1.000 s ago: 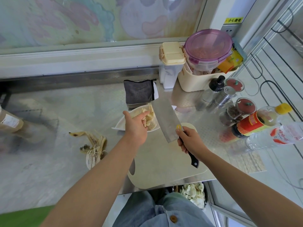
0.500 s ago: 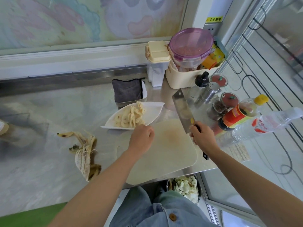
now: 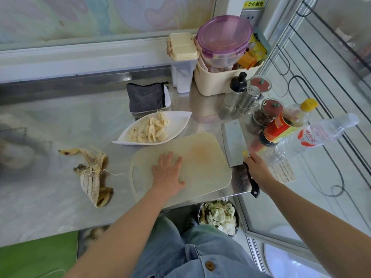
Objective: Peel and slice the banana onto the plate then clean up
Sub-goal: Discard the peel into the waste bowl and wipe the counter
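We see the left hand [image 3: 167, 174] lying palm down on the pale cutting board [image 3: 202, 165], fingers straight and spread, holding nothing, close to the board's handle slot. The right hand [image 3: 259, 170] has its fingers curled round the black handle [image 3: 253, 184] of the cleaver [image 3: 232, 141], whose broad blade sits low and nearly flat just beside the board's right edge; we cannot tell whether the blade touches the steel counter [image 3: 60, 121]. The banana slices [image 3: 150, 130] are heaped in the white leaf-shaped plate [image 3: 177, 121], which stands just behind the board, its near rim touching or nearly touching the board's far edge. The banana peel [image 3: 92, 173] sprawls open on the counter to the left, well apart from the board. Behind the plate we find a folded grey cloth [image 3: 146, 97]. To the right of the cleaver stand sauce and water bottles [image 3: 285, 125]. Below the counter's front edge, a bin [image 3: 219, 215] shows pale scraps beside our denim-clad knees.
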